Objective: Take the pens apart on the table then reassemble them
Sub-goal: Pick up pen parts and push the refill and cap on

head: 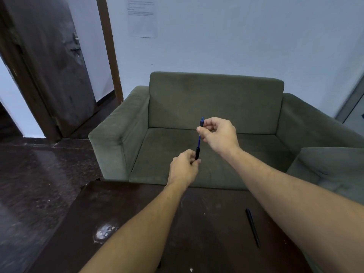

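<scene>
A blue pen (199,142) with a black lower section is held nearly upright in the air, above the far edge of the table and in front of the sofa. My left hand (184,168) pinches its black lower end. My right hand (218,134) grips its upper end, with the blue tip sticking out above my fingers. A second, black pen (252,227) lies flat on the dark brown table (128,213), to the right, under my right forearm.
A grey-green sofa (214,103) stands just beyond the table, with a cushion (332,168) at its right. A dark door (53,62) is open at the left. The floor is dark and glossy. A whitish stain (104,232) marks the table's left part.
</scene>
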